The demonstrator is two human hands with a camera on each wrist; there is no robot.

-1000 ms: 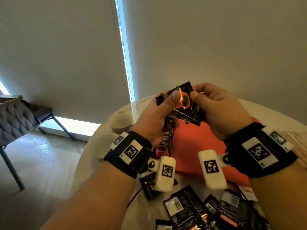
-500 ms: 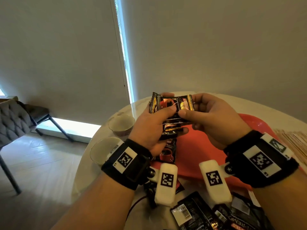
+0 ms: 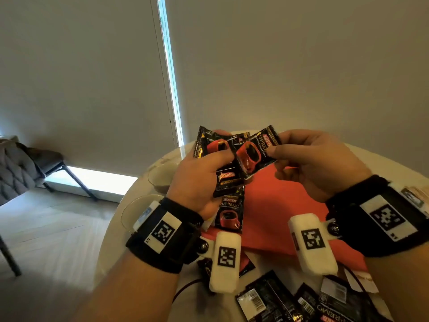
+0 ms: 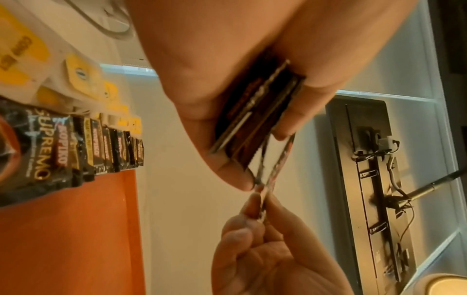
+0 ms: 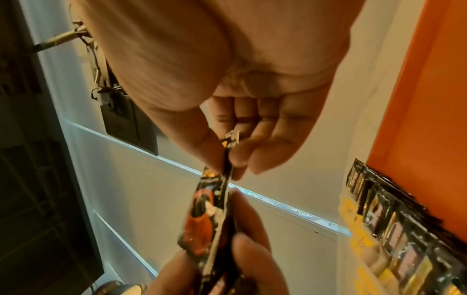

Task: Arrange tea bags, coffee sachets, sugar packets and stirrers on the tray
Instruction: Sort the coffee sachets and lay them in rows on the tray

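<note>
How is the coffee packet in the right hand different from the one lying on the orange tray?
The black coffee sachet pinched by the right hand is up in the air and tilted; the black coffee sachet lying on the orange tray rests flat. The right hand grips the first by its edge; nothing touches the second. Both show a red cup.

Round table (image 3: 120, 231) with orange tray (image 3: 276, 205), loose sachets (image 3: 274, 300).

A left hand (image 4: 252, 79) grips a stack of coffee sachets (image 4: 255, 111). The right hand (image 4: 267, 249) pinches one sachet's edge beside an orange tray (image 4: 68, 239).
</note>
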